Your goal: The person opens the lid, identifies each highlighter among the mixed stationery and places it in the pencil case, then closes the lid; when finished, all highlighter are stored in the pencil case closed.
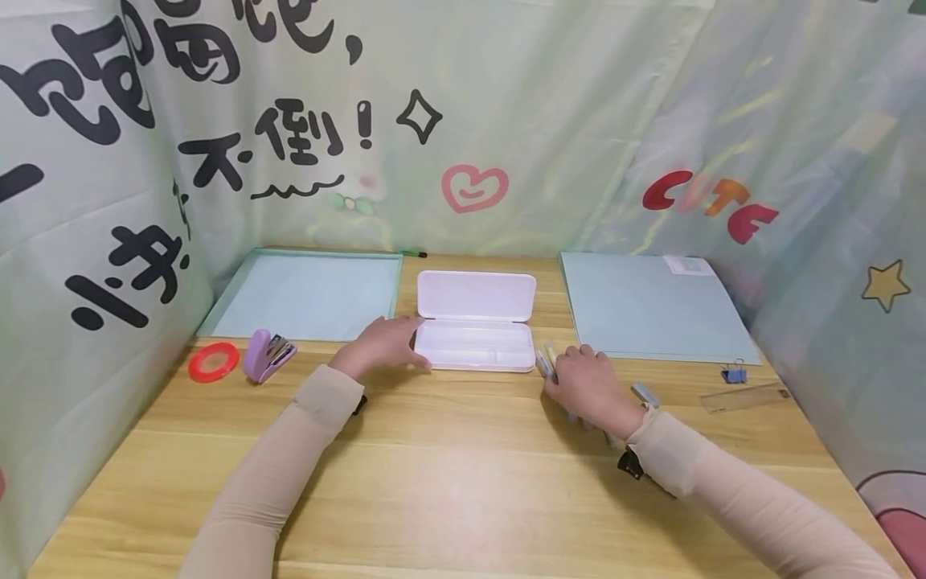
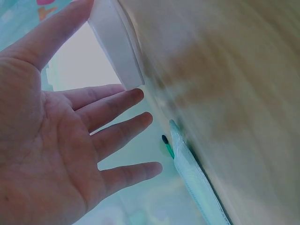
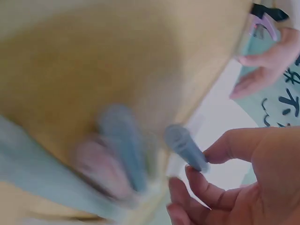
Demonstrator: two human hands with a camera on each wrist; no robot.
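Note:
A white pencil case (image 1: 473, 346) stands with its lid up in the middle of the table. My left hand (image 1: 383, 346) is at its left side; in the left wrist view the fingers of that hand (image 2: 70, 136) are straight and spread, with fingertips touching the case's wall (image 2: 117, 42). To the right of the case, my right hand (image 1: 589, 386) pinches a grey-blue pen (image 3: 185, 147) between thumb and forefinger. Under and beside that hand lie more pens, among them a blurred blue one (image 3: 123, 145) and a pinkish item (image 3: 101, 168). The hand partly hides these in the head view.
Pale blue folders lie at the back left (image 1: 318, 293) and back right (image 1: 651, 310). A red tape ring (image 1: 213, 363) and a purple stapler (image 1: 268, 356) sit on the left. At right are a blue binder clip (image 1: 734, 375), a clear ruler (image 1: 745, 397) and a small grey block (image 1: 645, 393).

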